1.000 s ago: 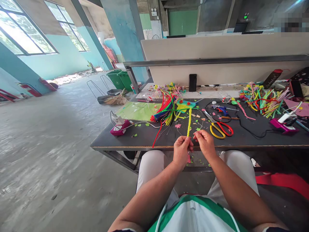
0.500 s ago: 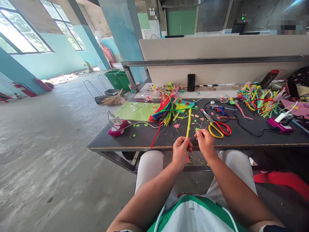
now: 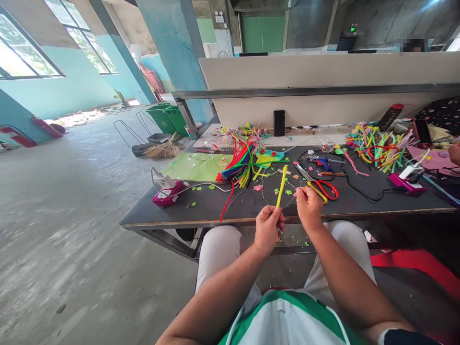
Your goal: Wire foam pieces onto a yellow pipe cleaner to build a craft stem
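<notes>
My left hand pinches the lower end of a yellow fuzzy pipe cleaner, which stands up nearly straight over the table edge. To its right, my right hand is closed, thumb against forefinger, on what looks like a thin wire; a faint line runs from there toward the left hand. Just beyond the right hand lie scissors with one red and one yellow handle. Left of the yellow stem, a bundle of colored pipe cleaners rests on the table near a pink paper leaf.
A glue gun with a black cord lies behind the scissors. A heap of short colored stems is at the right. Purple power sockets sit at the left, beside a green sheet. A phone leans on the divider. Another person's hand shows far right.
My right hand has drawn slightly away from the left, widening the gap. The yellow pipe cleaner now leans a little to the right. Another person's hand has appeared at the right edge.
</notes>
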Tool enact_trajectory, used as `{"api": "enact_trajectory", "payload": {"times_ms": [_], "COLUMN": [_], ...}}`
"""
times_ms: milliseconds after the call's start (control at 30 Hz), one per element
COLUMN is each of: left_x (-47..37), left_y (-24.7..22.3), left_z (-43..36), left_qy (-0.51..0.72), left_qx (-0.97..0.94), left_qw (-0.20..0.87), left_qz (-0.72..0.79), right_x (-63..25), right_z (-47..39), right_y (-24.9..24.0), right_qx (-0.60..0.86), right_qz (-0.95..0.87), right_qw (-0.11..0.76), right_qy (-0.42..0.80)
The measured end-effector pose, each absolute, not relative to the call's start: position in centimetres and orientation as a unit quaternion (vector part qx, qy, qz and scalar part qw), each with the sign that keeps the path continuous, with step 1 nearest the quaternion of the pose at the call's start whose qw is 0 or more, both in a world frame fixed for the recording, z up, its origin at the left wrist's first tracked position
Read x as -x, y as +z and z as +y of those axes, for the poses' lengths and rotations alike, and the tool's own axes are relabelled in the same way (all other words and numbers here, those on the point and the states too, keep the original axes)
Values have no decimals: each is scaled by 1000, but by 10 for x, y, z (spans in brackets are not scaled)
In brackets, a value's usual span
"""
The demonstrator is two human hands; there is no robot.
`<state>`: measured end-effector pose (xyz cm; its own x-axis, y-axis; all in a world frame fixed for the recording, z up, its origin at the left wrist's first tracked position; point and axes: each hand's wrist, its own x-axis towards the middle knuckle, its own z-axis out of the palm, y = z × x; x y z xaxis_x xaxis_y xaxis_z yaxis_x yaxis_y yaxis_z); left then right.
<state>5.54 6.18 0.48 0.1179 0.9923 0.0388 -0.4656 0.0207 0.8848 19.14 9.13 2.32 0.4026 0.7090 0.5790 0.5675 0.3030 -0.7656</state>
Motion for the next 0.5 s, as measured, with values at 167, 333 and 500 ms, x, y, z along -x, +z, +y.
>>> {"api": "enact_trajectory", "payload": {"times_ms": [167, 333, 500], "left_x": [-58, -56, -52], "left_y": [4, 7, 9], "left_z": [61, 65, 70], "left_qy": [573, 602, 622], "left_qx": [-403, -399, -384], "left_qw": [636, 621, 624], "left_qz": [325, 303, 276], "right_x": [-186, -160, -150], "right_z": [92, 85, 77], "right_y": [28, 23, 21], "right_qx": [491, 333, 362], "right_qz": [-478, -433, -438], "right_qw": [687, 679, 556], "right_qy": [241, 491, 607]}}
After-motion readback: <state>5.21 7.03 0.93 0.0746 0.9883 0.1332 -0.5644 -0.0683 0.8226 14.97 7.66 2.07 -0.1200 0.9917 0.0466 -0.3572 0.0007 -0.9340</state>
